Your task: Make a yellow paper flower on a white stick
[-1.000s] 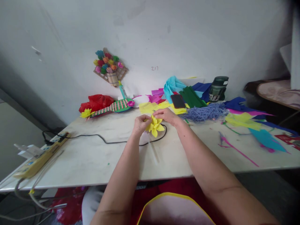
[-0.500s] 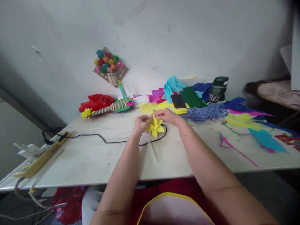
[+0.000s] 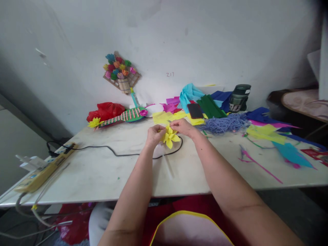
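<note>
White tabletop [image 3: 94, 181] beneath outstretched arms [image 3: 139, 174], left hand [image 3: 154, 135] beside right hand [image 3: 182, 126], grips pinching 1 yellow flower [image 3: 169, 138].

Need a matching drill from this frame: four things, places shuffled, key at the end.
Things
1. Phone
2. Nearest flower
3. Bottle
4. Power strip

Places
A. Along the left end of the table
B. Upright by the wall
C. Just left of the dark green sheets
D. At the fingers of the left hand and right hand

Pairs: 1-C, 2-D, 3-B, 4-A
</note>
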Tool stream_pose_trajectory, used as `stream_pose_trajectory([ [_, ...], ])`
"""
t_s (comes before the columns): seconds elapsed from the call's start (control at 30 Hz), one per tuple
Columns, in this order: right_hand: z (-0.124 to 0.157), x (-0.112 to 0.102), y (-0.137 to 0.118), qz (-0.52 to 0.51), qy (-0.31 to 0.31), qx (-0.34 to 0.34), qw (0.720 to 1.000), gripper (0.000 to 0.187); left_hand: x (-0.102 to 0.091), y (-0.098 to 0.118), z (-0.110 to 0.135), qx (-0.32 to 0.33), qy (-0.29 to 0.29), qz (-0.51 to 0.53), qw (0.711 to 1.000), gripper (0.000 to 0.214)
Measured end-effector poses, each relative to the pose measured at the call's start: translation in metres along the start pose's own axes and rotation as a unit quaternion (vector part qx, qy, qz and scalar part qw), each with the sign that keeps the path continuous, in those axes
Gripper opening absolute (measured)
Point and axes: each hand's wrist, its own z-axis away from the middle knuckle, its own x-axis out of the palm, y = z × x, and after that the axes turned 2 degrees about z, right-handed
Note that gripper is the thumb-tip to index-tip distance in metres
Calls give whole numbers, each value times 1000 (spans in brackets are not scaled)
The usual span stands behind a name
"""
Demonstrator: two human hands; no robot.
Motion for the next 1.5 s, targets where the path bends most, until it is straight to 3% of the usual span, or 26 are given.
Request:
stream_pose_trajectory([
  [0.27,-2,3,3,-24,-7,-5,1000,15,-1,-5,-3,8,-13,-27,1000,19],
  [0.53,-1,2,0,-1,6,5,1000,23,1,-9,-6,23,31,-54,998,12],
  [0.63,-2,-4,1,79,48,14,996,26,0,-9,-6,36,43,-42,998,12],
  [0.7,-2,-10,2,217,92,40,971,23,0,-9,-6,30,52,-30,998,12],
  [0.77,-2,-16,4,373,110,99,916,21,-1,-9,-6,26,60,-20,998,12],
  [0.83,-1,-21,7,465,72,176,865,22,-3,-9,-6,28,65,-16,997,11],
  [0.93,1,-22,12,508,16,250,824,31,-5,-10,-7,34,71,-13,997,11],
  [1.07,2,-17,18,524,-5,262,810,38,-7,-13,-7,30,79,-2,996,11],
  [1.3,4,-14,23,526,-6,240,816,38,-10,-14,-7,38,72,-19,997,9],
  [1.5,1,-23,22,516,-9,247,820,35,-13,-12,-6,32,65,-6,997,9],
])
